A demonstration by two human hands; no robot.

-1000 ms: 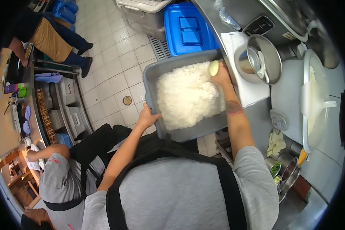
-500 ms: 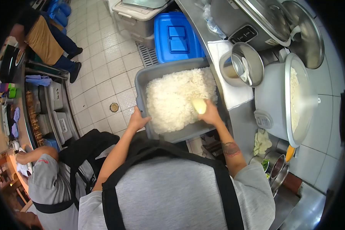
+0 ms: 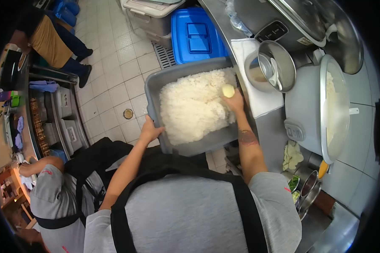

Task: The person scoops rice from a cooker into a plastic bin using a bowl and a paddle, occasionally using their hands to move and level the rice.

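A grey plastic tub (image 3: 154,90) holds a broad heap of cooked white rice (image 3: 190,109). At its left rim, my left hand (image 3: 150,131) is closed on the edge, thumb toward the rice. My right hand (image 3: 234,101) is over the right part of the heap, closed around a pale yellow rounded scoop (image 3: 228,90). The scoop's handle is hidden in my fingers. Near that hand the rice surface is loose and uneven.
To the right, a steel counter carries a steel pot (image 3: 276,65) with a pale utensil, a white cloth (image 3: 257,101) and an open rice cooker (image 3: 297,105). A blue lidded bin (image 3: 198,36) stands beyond the tub. A co-worker (image 3: 55,198) is at my left.
My right hand has moved up and slightly right across the rice with the scoop, which now appears rounder. My left hand stays on the tub's rim. The rice's right side looks more disturbed.
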